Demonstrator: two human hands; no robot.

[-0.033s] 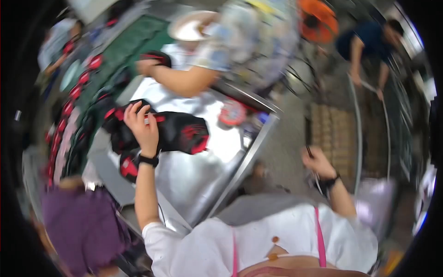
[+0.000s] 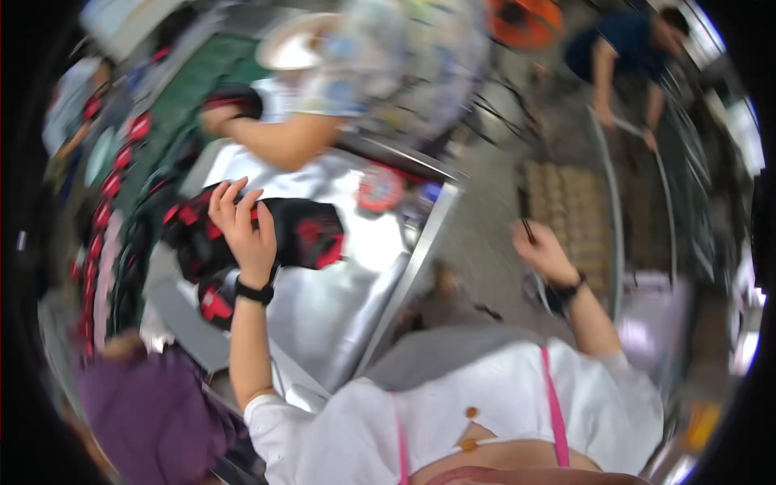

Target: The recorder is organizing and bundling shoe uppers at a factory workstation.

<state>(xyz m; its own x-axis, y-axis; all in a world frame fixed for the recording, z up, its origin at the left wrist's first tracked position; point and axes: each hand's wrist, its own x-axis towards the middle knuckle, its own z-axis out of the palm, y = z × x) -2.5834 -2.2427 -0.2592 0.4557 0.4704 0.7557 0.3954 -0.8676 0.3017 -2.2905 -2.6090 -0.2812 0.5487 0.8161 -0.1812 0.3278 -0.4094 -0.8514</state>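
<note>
My left hand (image 2: 245,230), fingers spread, hovers over or lightly touches a pile of soft black-and-red pieces (image 2: 303,233) on a shiny metal table (image 2: 315,319). Blur hides the pieces' exact kind and any contact. Off to the right of the table, my right hand (image 2: 550,252) is closed on a thin dark tool (image 2: 529,232), whose tip pokes up past the fingers. Another black-and-red piece (image 2: 217,301) lies below my left wrist. Farther up the table sits a round red-and-white object (image 2: 380,189).
Across the table a co-worker's arm (image 2: 295,141) holds a black-and-red piece (image 2: 234,99). A line of red-and-black pieces (image 2: 103,214) runs along the left. Purple cloth (image 2: 153,404) is near left. Back right are an orange fan (image 2: 525,23) and a person (image 2: 618,61) gripping a metal frame (image 2: 610,202).
The whole view has shifted, so most things sit farther left and slightly higher. My left fingers look more raised and spread off the black-and-red pile; my right hand keeps its grip.
</note>
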